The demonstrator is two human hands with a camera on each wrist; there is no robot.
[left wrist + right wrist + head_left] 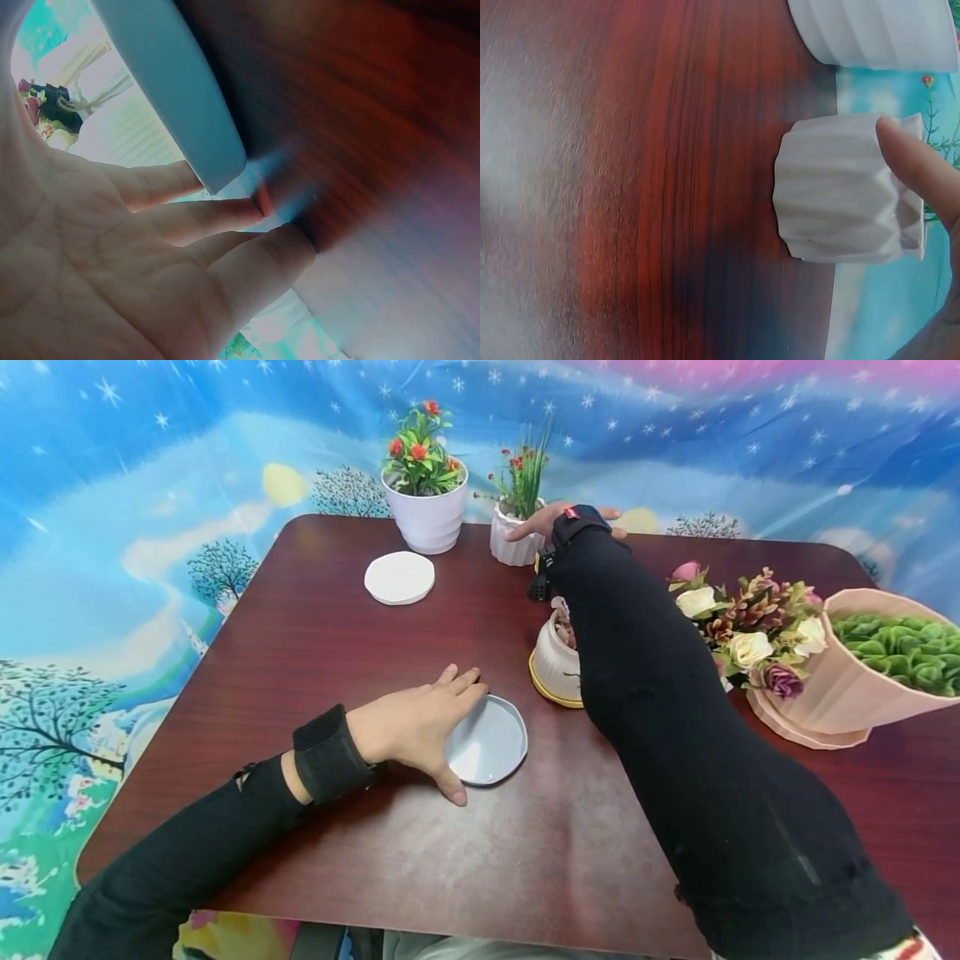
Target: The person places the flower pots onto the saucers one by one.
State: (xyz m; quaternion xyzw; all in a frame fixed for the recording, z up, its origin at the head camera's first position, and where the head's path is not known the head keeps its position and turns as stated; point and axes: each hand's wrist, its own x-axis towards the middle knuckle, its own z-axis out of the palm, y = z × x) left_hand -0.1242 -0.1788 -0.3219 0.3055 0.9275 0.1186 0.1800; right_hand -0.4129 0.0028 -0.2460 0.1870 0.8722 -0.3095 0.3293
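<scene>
My left hand (412, 724) lies at the left side of a light grey saucer (495, 745), with fingers extended past its far edge and the thumb at the near edge. In the left wrist view the saucer (169, 82) shows edge-on, above spread fingers (259, 259). At the back of the table my right hand (551, 517) is at a small white fluted pot (512, 542) with grass and red flowers. The thumb (915, 161) lies over the upper side of the pot in the right wrist view; whether it touches cannot be told. The other fingers extend loosely.
A white flowerpot (427, 518) with red flowers and a white saucer (400, 578) stand back left. Partly behind my right sleeve sits a cream pot (557, 664) on a yellow-rimmed saucer. Artificial roses (750, 650) and a tilted pink pot (817, 685) are at right.
</scene>
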